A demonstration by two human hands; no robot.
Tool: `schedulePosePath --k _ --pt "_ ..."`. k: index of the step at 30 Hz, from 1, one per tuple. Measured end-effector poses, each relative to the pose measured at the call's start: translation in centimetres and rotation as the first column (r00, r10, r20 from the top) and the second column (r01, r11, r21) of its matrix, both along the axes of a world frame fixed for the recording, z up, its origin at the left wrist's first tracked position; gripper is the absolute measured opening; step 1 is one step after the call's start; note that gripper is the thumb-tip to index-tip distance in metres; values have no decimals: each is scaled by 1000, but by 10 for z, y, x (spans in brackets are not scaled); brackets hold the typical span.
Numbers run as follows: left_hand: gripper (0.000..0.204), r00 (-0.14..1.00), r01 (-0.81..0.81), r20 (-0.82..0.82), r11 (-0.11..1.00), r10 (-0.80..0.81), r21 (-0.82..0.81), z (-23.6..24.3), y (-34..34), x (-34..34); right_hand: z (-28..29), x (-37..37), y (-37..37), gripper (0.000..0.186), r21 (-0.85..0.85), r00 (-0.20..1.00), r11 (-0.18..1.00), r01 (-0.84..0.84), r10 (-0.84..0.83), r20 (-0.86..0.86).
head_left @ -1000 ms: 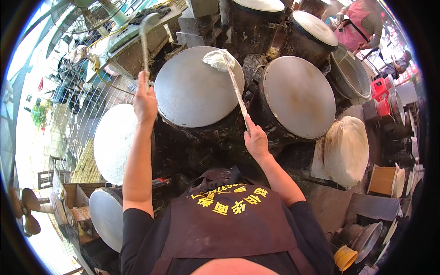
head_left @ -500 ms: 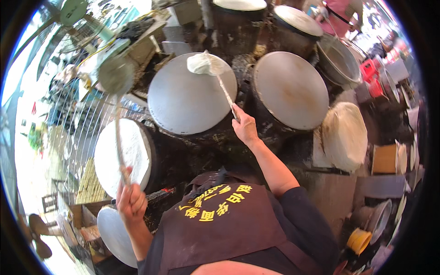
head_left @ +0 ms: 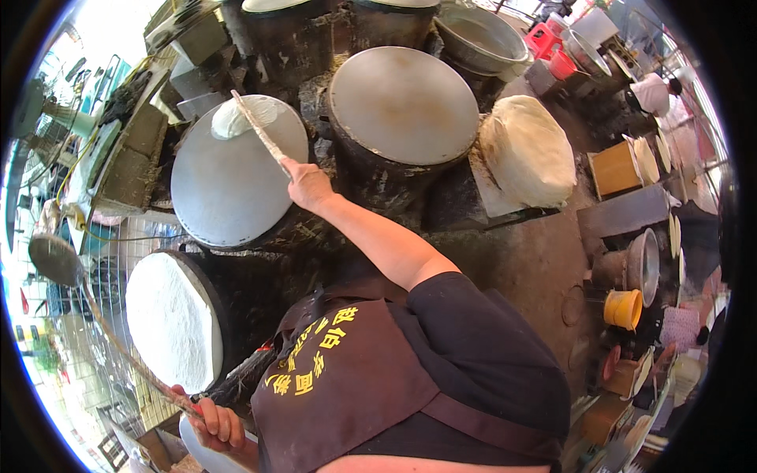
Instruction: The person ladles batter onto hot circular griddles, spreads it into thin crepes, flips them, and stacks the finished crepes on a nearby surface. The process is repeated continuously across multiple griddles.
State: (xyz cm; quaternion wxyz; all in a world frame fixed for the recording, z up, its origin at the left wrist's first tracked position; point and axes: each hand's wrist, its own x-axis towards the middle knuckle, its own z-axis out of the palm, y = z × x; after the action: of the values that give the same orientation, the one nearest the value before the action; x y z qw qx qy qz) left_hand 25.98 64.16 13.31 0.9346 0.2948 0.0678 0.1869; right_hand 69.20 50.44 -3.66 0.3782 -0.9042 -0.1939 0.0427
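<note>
My left hand is closed around the handle of a long ladle, low on the left. Its round, batter-smeared bowl sticks out to the far left. My right hand grips a pale wooden stick. The stick's far end is over a mound of white batter on a round grey griddle; whether it touches the batter I cannot tell. Nearer and to the left, a second griddle bears a white round sheet of batter.
A bare griddle stands right of the one with the mound. Beside it lies a thick stack of pale thin sheets. Further back are a metal basin and dark drums. A yellow bucket and a person are at the right.
The view has turned, so the griddles sit further left. The ladle has swung outward and down to the left. My right hand keeps the stick at the batter mound.
</note>
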Motion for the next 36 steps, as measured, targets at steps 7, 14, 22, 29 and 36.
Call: schedulePosePath --k 7,14,22,29,36 --pt "61 999 -37 -27 994 35 -102 17 -25 15 35 22 0 49 -20 983 984 -178 179 43" --pt "59 983 -155 -104 988 154 -9 30 -56 35 4 23 34 50 -63 968 967 -248 250 23" --pt "57 968 -234 -100 972 230 -25 37 -90 48 4 91 12 52 55 954 954 -295 292 62" --pt "56 970 -221 -96 975 221 19 38 -102 61 11 80 44 52 42 831 832 -554 555 -36" --pt "57 937 -314 -159 950 310 4 45 -113 72 17 79 57 51 18 872 875 -485 485 -67"
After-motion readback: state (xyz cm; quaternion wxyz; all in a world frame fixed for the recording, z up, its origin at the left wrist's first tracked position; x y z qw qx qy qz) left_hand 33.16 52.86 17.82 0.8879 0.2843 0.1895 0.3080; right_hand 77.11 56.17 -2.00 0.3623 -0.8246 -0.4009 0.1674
